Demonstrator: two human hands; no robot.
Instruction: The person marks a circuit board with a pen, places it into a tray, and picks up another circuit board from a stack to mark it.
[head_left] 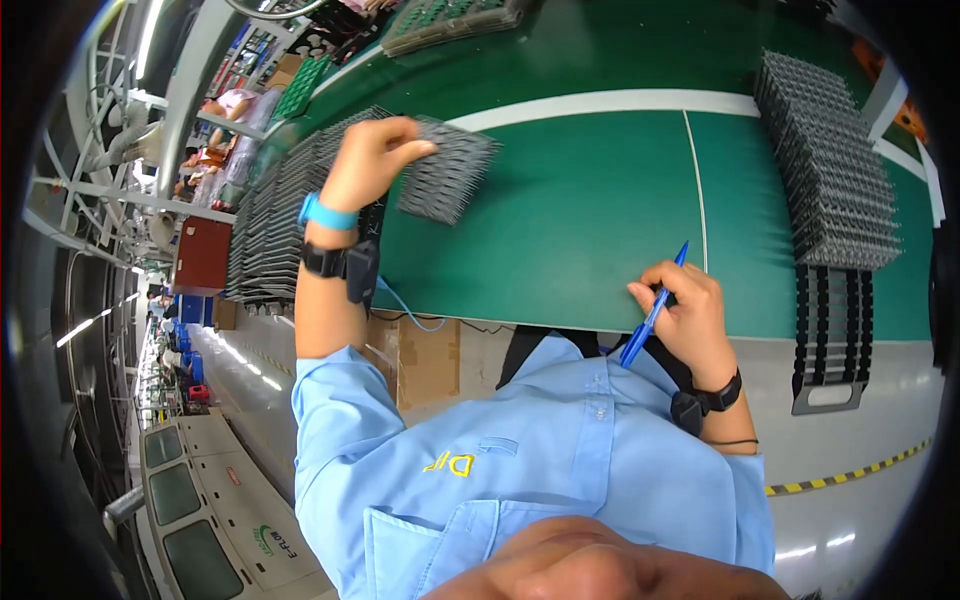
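At the left of the green table, my left hand (378, 165) pinches the upper edge of a grey panel (445, 180) covered in rows of thin, pin-like spikes. The panel is tilted above the tabletop and slightly blurred. Beside my left forearm, a long row of similar grey panels (270, 225) stands packed closely together, partly hidden by the arm. Near the table's front edge, my right hand (690, 315) is closed around a blue pen (652, 318), its tip pointing up and away from me.
At the right, more spiky grey panels (830, 170) fill a black rack (835, 330) whose handle end juts past the front of the green table (560, 230). Green boards (455, 25) lie at the far side. A cardboard box (428, 360) is below the front edge.
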